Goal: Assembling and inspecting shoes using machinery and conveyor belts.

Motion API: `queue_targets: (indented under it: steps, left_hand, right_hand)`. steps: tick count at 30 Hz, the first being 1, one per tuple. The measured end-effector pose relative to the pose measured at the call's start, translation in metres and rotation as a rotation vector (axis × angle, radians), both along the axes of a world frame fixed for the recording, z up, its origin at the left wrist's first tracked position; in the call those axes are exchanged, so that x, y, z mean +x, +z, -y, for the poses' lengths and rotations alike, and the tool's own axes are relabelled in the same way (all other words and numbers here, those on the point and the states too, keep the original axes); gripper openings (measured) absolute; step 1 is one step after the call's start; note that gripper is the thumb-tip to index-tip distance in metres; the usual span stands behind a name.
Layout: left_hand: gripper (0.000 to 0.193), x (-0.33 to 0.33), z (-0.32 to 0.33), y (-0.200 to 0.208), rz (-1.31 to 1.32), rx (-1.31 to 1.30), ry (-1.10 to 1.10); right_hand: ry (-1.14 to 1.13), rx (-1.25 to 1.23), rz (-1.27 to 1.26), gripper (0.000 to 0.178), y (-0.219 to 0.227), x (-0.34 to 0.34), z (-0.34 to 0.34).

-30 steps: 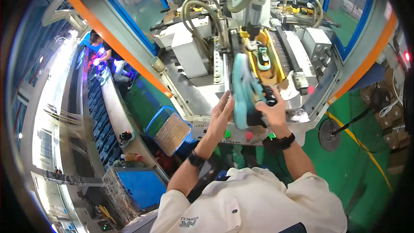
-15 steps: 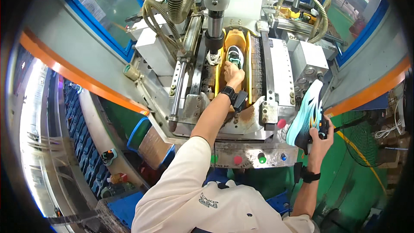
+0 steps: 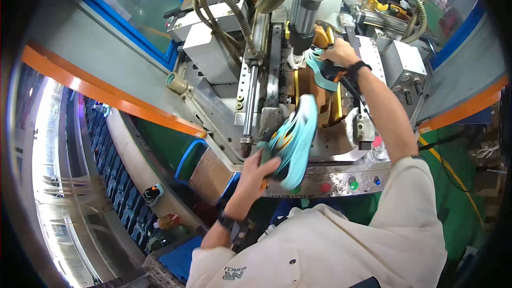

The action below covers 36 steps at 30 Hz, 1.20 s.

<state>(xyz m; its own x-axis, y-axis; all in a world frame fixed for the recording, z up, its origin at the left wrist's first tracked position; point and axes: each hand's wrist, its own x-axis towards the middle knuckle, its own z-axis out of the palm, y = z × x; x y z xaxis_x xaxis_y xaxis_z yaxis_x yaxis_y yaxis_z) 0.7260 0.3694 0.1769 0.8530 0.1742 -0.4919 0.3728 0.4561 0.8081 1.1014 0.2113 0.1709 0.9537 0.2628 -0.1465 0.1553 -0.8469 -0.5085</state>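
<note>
Nearest, the left hand (image 3: 257, 166) has its fingers curled tight around the heel end of a light-turquoise sports shoe with a pale sole (image 3: 292, 140), held tilted just in front of the grey metal press machine (image 3: 224, 69). The shoe hangs over the machine's scuffed steel front plate (image 3: 341, 178), above its row of coloured round buttons (image 3: 352, 184). Farther in, the right hand (image 3: 340, 53) reaches into the middle of the machine, fingers closed on a second turquoise shoe piece (image 3: 320, 69) lying by the yellow mould cradle (image 3: 322, 37), right under the vertical steel cylinder (image 3: 303, 18). Ribbed grey hoses (image 3: 224, 5) loop over the machine's top.
</note>
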Motion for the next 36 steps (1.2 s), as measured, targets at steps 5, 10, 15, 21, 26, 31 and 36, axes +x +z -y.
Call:
queue_targets:
  steps: [5,10,15,21,26,31,36]
  left_hand:
    - [0.048,-0.126,-0.011,0.029,-0.063,0.066,0.505]
    - [0.036,-0.213,0.009,0.013,-0.005,0.127,0.859]
    - [0.030,-0.239,0.045,-0.001,-0.103,0.098,1.052]
    - [0.037,-0.208,0.071,0.006,-0.103,-0.008,1.029]
    - [0.041,-0.210,0.086,0.010,-0.135,0.029,0.997]
    - [0.026,-0.215,0.084,0.005,-0.150,0.037,1.111]
    - [0.048,-0.212,0.090,0.007,-0.154,0.053,1.065]
  right_hand:
    - [-0.132,-0.068,0.333,0.043,-0.108,0.002,-0.051]
    - [-0.100,0.036,0.394,0.048,-0.102,-0.031,-0.050]
    - [0.331,0.538,0.643,0.024,-0.029,-0.215,-0.017]
    - [0.654,0.520,0.245,0.013,-0.158,-0.346,0.004]
    - [0.777,0.346,0.316,0.010,-0.245,-0.347,0.010]
    - [0.661,0.549,0.054,0.011,-0.191,-0.342,0.003]
    - [0.362,1.071,0.542,0.014,-0.005,-0.214,0.024]
